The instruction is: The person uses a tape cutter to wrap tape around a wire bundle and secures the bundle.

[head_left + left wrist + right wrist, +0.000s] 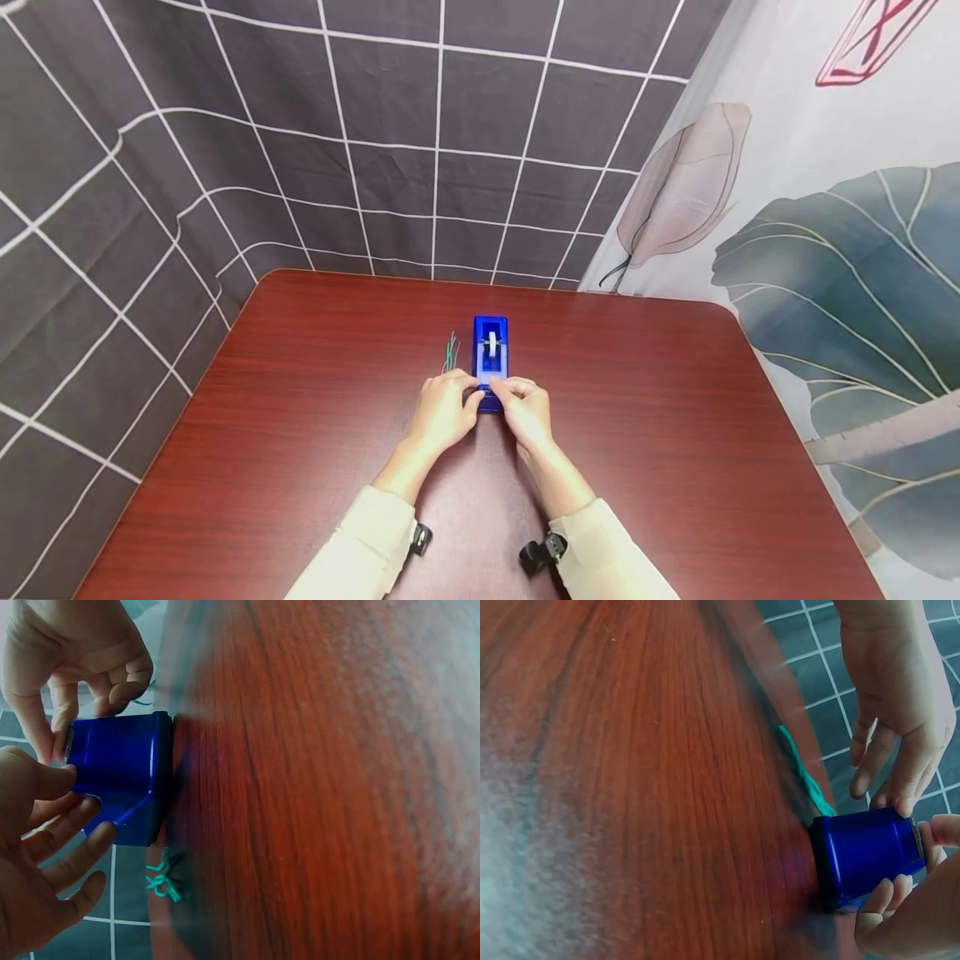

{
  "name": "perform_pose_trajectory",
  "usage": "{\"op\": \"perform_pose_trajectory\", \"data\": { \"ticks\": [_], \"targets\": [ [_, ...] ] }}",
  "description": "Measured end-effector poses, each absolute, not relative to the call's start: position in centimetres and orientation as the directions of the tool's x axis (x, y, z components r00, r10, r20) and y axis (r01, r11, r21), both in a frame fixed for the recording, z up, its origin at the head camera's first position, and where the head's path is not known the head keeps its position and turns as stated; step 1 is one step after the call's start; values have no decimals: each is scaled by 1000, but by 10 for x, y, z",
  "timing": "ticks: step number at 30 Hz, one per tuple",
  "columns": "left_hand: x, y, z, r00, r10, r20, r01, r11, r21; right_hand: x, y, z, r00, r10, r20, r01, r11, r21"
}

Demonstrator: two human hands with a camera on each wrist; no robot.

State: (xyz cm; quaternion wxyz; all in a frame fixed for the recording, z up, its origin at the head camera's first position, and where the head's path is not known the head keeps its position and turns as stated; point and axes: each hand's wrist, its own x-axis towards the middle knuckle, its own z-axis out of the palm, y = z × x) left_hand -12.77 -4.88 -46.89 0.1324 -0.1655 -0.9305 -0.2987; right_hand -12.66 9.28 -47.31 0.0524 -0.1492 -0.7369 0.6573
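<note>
Glossy blue boxy tape dispenser [870, 855]: one, on red-brown wood-grain surface [300, 375]
White tape ring [492, 344]: one, inside
Thin green strands [450, 354]: several
Left hand [445, 408], right hand [527, 412]: fingers partly bent, touching dispenser; cannot tell whether pinching

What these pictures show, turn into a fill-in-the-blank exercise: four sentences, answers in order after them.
1. The tape dispenser is coloured ____.
2. In the head view, the green strands lie to the ____ of the dispenser.
3. Of the dispenser's near and far ends, the left hand and right hand are at the ____ one.
4. The roll inside the dispenser is coloured ____.

Missing words: blue; left; near; white.
</note>
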Motion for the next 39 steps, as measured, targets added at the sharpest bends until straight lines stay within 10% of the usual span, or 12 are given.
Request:
{"op": "perform_pose_trajectory", "data": {
  "ticks": [39],
  "targets": [
    [-125,-49,-467,-916,215,339,369,783,501,-105,93,-471,-950,266,-163,173,15,-985]
  ]
}}
